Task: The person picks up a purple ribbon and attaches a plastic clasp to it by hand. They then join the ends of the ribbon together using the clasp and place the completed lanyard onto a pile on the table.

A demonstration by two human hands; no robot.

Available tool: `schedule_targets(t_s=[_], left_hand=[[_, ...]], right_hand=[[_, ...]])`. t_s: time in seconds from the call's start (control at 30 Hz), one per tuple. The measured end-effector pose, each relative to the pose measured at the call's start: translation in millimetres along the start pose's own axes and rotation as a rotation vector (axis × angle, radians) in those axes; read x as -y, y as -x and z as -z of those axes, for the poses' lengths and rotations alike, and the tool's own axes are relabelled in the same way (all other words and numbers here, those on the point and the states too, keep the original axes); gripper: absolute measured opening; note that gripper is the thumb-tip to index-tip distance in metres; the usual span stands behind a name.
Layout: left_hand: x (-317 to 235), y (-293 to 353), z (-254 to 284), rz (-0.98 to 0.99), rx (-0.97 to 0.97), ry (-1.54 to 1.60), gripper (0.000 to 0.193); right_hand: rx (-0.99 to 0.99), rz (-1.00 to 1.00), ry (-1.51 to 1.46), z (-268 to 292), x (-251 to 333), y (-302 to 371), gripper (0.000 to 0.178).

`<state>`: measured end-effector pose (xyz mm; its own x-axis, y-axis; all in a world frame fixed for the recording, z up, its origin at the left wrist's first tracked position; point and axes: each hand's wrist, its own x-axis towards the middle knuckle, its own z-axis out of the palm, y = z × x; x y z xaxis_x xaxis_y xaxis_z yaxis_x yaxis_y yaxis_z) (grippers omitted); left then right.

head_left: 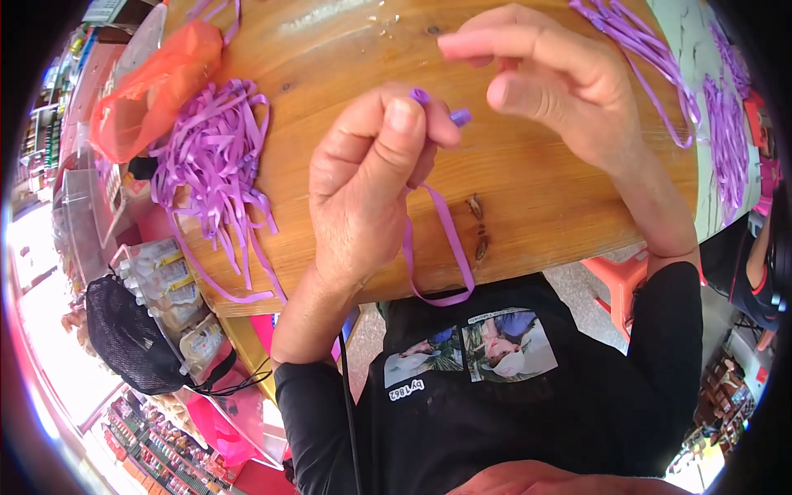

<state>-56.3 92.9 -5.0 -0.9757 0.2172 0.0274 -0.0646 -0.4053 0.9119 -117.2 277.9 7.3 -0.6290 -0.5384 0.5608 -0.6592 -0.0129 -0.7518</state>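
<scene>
A purple ribbon strap (450,223) hangs in a loop from my left hand (363,177), down past the table's near edge. That hand is closed, thumb pressed over the bent fingers. Two darker purple end pieces poke out of its grip: one end piece (420,96) by the thumb tip, another end piece (460,117) beyond the fingers. My right hand (557,82) is raised to the right of them, thumb and fingers apart, with nothing visible between them. It does not touch the strap.
A tangled heap of purple straps (216,157) lies on the wooden table (544,198) at left, beside an orange plastic bag (157,91). More purple straps (643,54) lie at far right. A black mesh bag (124,334) is at lower left, an orange stool (619,285) at right.
</scene>
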Motion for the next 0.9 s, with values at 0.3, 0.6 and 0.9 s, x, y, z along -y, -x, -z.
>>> schedule_targets(t_s=[0.3,0.6,0.9], left_hand=[[-16.6,0.6,-42.2,-0.035,0.009,-0.146,0.020],[-41.8,-21.9,-42.7,-0.138,-0.221,0.252,0.008],[-68.1,-48.4,36.9,-0.305,-0.050,0.301,0.031]], right_hand=[[-0.019,0.110,-0.054,17.8,27.7,1.6,0.023],[-0.360,-0.024,-0.594,39.7,84.7,20.7,0.013],[-0.612,0.130,-1.007,110.2,98.5,50.8,0.013]])
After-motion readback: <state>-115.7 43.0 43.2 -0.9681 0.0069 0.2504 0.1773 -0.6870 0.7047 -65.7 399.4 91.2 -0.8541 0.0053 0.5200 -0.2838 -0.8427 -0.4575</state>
